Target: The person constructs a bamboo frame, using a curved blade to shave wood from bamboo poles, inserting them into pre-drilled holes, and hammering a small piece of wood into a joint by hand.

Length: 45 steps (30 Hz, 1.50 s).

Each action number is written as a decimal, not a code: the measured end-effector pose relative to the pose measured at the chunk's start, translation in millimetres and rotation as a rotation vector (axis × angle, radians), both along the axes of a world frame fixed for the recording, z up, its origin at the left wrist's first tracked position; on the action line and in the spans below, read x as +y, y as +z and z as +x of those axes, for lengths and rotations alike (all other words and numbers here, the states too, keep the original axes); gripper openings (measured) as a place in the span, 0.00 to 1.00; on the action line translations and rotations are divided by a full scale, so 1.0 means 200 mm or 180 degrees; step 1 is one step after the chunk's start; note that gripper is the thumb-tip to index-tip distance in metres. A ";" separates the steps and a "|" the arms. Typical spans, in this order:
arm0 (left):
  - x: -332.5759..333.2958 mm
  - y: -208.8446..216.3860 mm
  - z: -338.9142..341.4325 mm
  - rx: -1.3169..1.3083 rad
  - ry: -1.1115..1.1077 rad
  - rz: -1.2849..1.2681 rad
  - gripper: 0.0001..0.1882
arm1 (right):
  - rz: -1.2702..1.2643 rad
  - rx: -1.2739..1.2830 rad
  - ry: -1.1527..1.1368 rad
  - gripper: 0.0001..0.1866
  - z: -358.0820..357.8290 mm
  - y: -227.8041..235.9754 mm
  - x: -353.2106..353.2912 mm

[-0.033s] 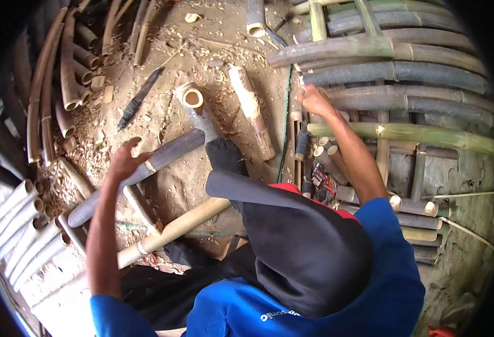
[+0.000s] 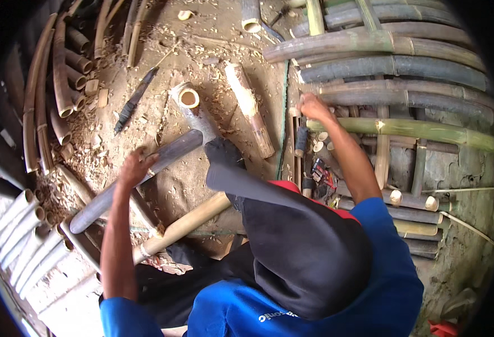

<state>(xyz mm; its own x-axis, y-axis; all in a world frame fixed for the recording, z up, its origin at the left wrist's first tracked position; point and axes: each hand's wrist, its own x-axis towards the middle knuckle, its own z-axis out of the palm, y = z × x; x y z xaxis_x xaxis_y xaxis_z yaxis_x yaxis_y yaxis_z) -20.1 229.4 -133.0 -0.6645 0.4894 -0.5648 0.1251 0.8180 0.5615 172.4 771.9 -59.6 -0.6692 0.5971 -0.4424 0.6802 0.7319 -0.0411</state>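
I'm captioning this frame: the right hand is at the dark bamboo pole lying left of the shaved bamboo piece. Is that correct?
Not quite: the head view shows the left hand at the dark bamboo pole lying left of the shaved bamboo piece.

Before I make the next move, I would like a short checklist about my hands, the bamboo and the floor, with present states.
1. Left hand firmly gripping the dark bamboo pole: cannot tell; it is at the pole.
2. Right hand free of any object: cannot tell.
3. Socked foot beside the open-ended bamboo piece: ok.
4. Wrapped-handle tool lying apart from both hands: ok.
5. Floor free of shavings: not ok, they are scattered.
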 end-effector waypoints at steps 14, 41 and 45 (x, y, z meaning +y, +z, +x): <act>-0.04 -0.04 0.13 0.0532 -0.0168 -0.0489 0.39 | 0.0324 -0.0023 -0.1147 0.19 1.03 -0.15 -0.47; -0.01 0.01 0.09 0.0297 0.0448 -0.0371 0.37 | -0.1953 0.1742 -0.0489 0.23 -0.25 -0.69 -0.94; -0.01 0.03 0.12 0.0230 0.0738 -0.0398 0.39 | -0.2890 0.2325 -0.0845 0.17 -0.42 -0.17 -0.87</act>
<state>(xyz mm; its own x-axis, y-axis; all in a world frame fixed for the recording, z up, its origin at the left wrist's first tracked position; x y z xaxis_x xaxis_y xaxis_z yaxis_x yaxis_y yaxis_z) 3.1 228.2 -126.9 -0.7914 0.2489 -0.5583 -0.0375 0.8918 0.4509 87.8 598.5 -93.8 -0.8410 0.4206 -0.3405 0.4064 0.0756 -0.9106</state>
